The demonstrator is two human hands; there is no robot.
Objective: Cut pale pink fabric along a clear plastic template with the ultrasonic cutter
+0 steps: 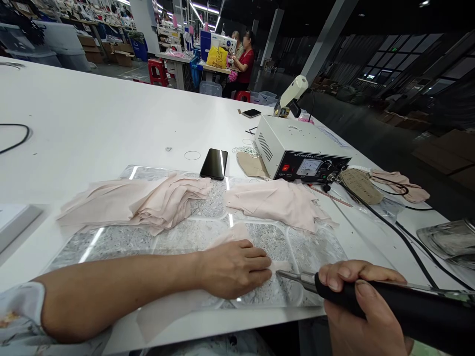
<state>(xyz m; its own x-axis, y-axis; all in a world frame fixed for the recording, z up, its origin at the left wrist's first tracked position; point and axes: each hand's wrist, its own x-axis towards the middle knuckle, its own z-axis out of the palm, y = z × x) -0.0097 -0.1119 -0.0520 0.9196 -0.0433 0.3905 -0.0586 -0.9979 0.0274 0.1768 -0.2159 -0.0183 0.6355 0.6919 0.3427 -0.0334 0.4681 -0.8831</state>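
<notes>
Head view: your left hand (237,269) lies flat, palm down, fingers together, pressing on thin pale pink cloth (230,236); your right hand (363,296) is wrapped round a black-handled tool (419,306), its metal tip just beside the strip of cloth past your left fingertips. Can't tell if tip and cloth touch. Cloth shows above your knuckles and below your forearm too; can't tell if it's all one piece. Judging by looks, cloth is light, limp, slightly sheer, prone to slide and crease, so hold it flat near the edge with spread fingers; tool looks rigid and fairly weighty, best held by the thick black handle, off the metal. Under it all, a grey marbled mat (185,237) with a glossy surface, likely slick, on a white table (74,118). Beyond your hands, a left cloth pile (141,198) and a right cloth pile (276,202), then a black phone (214,164). To the right, a control box (308,143) with dial and red switch, black cables (388,222), a glass jar (451,242). Farther out, a dim workshop: a person in red (247,64) at a sewing machine (218,43), a red stool (158,72), pillars.
</notes>
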